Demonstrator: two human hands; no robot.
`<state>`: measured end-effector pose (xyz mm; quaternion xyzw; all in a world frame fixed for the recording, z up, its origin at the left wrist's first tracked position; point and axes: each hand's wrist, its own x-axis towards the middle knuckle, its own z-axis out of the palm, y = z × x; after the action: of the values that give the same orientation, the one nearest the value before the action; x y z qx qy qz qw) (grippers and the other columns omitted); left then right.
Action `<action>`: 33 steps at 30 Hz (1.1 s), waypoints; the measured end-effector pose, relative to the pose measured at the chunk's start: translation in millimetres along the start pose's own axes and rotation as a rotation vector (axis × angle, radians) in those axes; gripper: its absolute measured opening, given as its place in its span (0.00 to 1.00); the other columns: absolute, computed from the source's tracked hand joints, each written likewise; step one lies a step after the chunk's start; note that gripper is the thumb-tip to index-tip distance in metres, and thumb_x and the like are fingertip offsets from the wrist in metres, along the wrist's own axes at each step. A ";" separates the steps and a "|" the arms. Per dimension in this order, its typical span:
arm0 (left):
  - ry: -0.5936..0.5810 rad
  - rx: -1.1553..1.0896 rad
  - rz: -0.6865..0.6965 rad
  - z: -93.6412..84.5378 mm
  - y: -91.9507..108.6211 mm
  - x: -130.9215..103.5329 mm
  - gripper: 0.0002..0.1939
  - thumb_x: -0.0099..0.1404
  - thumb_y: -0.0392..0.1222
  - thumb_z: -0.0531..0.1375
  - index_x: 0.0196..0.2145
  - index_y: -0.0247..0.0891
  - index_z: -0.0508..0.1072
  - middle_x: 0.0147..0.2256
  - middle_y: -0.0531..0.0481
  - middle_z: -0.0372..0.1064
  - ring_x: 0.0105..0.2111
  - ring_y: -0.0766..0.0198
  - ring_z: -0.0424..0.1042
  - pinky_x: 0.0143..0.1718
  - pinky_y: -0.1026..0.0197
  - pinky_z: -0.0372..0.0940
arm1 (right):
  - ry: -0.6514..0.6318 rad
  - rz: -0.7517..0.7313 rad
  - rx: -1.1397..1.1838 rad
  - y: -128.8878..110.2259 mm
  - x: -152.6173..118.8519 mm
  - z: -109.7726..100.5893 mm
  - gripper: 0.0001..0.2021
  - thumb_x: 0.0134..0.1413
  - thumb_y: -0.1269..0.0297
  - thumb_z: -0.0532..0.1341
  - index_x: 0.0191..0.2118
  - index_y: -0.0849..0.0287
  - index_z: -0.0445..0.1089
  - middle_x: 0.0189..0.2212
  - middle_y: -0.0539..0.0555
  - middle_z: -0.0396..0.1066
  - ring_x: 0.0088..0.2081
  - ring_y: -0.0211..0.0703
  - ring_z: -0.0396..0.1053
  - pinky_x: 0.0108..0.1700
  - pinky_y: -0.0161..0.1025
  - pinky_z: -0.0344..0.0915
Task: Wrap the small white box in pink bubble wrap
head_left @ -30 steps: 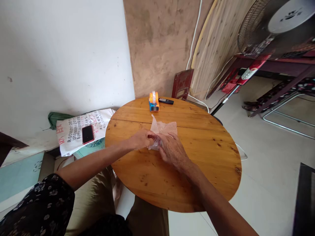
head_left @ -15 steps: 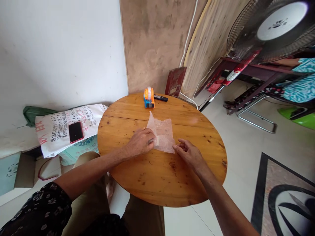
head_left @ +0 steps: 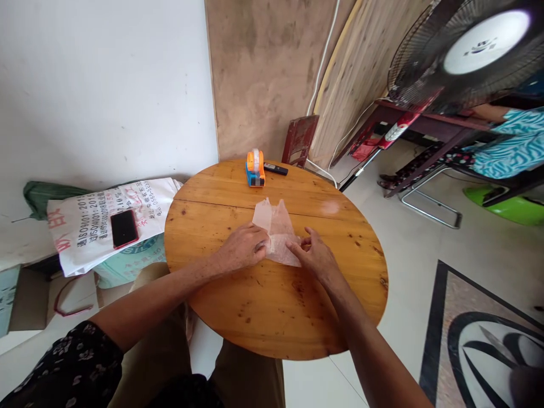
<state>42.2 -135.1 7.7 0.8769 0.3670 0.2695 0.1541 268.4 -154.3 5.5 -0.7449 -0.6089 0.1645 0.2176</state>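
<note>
Translucent sheet (head_left: 277,228) lies on the tabletop (head_left: 340,272), nearside of the tape dispenser (head_left: 255,170), long axis roughly toward it; left hand (head_left: 240,247) fingers clamped on its left edge, right hand (head_left: 318,258) at its right, pinch unclear.

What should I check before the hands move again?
1. Left hand at the sheet: ok, at its left side.
2. Right hand at the sheet: ok, at its right side.
3. Sheet smooth: not ok, it is creased.
4. Tape dispenser apart from both hands: ok, near the table's far edge.
5. Phone off the table: ok, on the white sack.
6. Anything under the left fingers: cannot tell, the hand hides it.
</note>
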 end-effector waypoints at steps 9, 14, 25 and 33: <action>-0.063 0.098 -0.007 -3.2 3.2 2.3 0.08 0.62 0.32 0.55 0.35 0.37 0.74 0.39 0.44 0.76 0.44 0.54 0.70 0.51 0.53 0.64 | -0.009 -0.129 0.185 -7.2 4.7 18.7 0.36 0.49 0.56 0.61 0.62 0.68 0.59 0.24 0.49 0.71 0.26 0.45 0.69 0.30 0.40 0.62; -0.075 0.171 -0.009 -5.3 4.8 1.5 0.07 0.62 0.34 0.55 0.35 0.38 0.74 0.37 0.44 0.76 0.43 0.52 0.69 0.47 0.52 0.63 | -0.012 -0.112 0.222 -17.6 0.0 16.6 0.34 0.46 0.62 0.59 0.61 0.68 0.59 0.23 0.46 0.69 0.25 0.42 0.67 0.30 0.38 0.61; -0.160 0.166 -0.001 -11.2 10.8 6.8 0.09 0.65 0.34 0.53 0.35 0.35 0.74 0.37 0.42 0.76 0.42 0.52 0.69 0.46 0.54 0.64 | -0.093 -0.021 0.627 -38.1 2.1 24.7 0.31 0.45 0.56 0.61 0.57 0.63 0.61 0.21 0.44 0.66 0.21 0.39 0.63 0.23 0.36 0.60; -0.122 -0.012 0.007 -1.6 -1.2 7.3 0.10 0.61 0.31 0.54 0.35 0.36 0.74 0.38 0.43 0.76 0.41 0.55 0.71 0.49 0.53 0.64 | -0.154 0.056 0.747 -58.7 -4.6 18.1 0.34 0.45 0.57 0.63 0.59 0.65 0.59 0.21 0.44 0.68 0.19 0.39 0.65 0.20 0.36 0.64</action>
<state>44.9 -128.9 11.1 0.8921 0.3521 0.2181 0.1806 209.2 -146.9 20.7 -0.6162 -0.5008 0.4365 0.4230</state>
